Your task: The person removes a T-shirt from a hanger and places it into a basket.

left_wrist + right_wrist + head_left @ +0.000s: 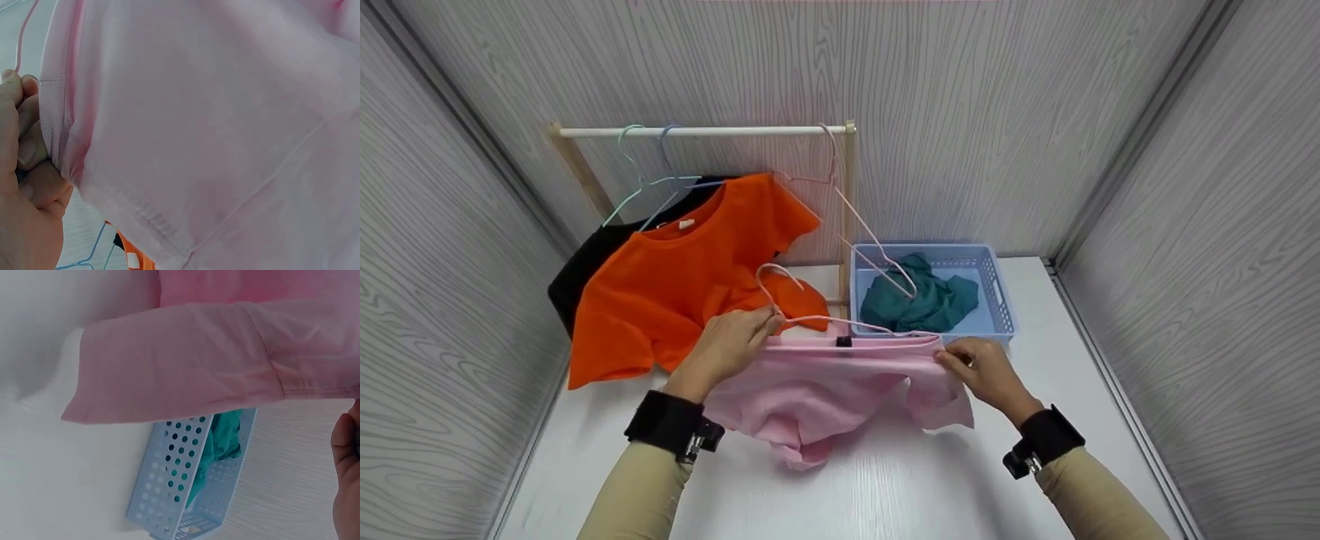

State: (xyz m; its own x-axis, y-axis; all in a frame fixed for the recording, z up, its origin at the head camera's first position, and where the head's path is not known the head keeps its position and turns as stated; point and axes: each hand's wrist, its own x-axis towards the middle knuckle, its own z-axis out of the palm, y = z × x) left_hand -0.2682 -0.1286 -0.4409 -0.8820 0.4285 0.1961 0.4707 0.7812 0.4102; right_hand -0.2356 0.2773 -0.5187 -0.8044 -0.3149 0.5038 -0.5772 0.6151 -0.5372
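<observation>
A pink T-shirt (825,397) hangs loosely over the table from between both hands. Its neckline lies along a pink wire hanger (840,322), whose hook points up and back. My left hand (725,349) pinches the hanger near the base of its hook, and in the left wrist view the fingers (34,152) are curled beside the shirt's ribbed collar. At the other end, my right hand (982,367) pinches the shirt's shoulder near the hanger's tip. A short sleeve (169,371) droops in the right wrist view. The hanger's lower parts are hidden by cloth.
Behind stands a rack with a white rail (720,131). An orange T-shirt (682,277) and a black garment (585,274) hang there, beside a bare pink hanger (877,240). A blue basket (1001,307) at right holds a crumpled teal garment (937,300).
</observation>
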